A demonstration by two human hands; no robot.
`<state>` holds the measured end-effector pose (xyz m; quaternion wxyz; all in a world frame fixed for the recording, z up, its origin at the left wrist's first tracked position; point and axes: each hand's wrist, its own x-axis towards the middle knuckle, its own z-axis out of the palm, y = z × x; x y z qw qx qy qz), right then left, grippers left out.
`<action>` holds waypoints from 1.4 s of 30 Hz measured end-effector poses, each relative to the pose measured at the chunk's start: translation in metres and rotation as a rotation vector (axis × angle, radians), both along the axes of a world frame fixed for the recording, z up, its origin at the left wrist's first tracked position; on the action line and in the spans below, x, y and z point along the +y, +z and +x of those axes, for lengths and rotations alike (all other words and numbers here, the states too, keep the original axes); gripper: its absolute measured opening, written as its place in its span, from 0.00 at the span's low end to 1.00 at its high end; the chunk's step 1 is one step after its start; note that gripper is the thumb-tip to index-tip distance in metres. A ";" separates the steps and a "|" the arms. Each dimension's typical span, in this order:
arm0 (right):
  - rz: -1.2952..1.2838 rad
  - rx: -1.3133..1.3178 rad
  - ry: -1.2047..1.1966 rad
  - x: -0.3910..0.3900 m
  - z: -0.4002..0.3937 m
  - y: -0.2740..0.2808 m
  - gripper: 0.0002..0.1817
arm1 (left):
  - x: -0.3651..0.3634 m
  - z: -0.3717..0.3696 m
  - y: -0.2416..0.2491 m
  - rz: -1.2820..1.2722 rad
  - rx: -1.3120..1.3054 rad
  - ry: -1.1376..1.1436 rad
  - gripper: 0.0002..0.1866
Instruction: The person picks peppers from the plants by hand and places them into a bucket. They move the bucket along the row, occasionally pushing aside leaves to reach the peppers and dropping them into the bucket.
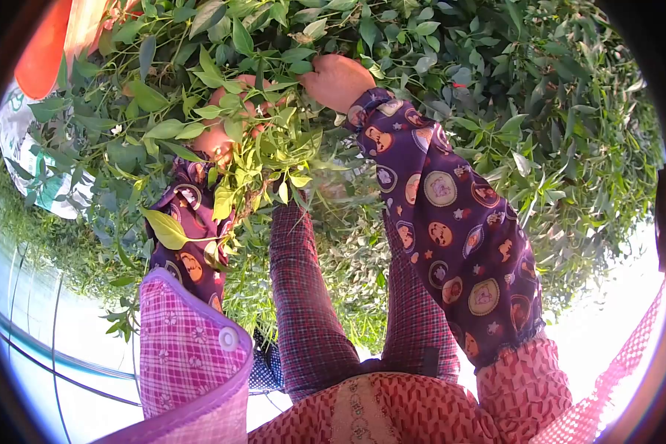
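Note:
My left hand is among the leaves of a bushy green plant, its fingers partly covered. The fingers that show are curled around leafy stems, whose pale green leaves hang over my wrist and forearm. My right hand is just to the right, bent inward at the wrist with its back to me. Its fingers look curled, but foliage hides the tips and whatever they grip. Small white flowers dot the plant.
Dense foliage spreads across the top and right, with a small red spot. An orange-red object and a white printed bag stand at upper left. Pale sheeting with dark lines lies at lower left. My checked trouser legs are below the plants.

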<state>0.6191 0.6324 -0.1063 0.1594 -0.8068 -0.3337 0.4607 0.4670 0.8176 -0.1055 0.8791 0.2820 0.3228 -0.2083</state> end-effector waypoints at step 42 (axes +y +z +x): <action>0.113 0.517 -1.213 -0.091 -0.071 0.059 0.19 | -0.166 0.039 0.018 0.437 0.415 0.013 0.09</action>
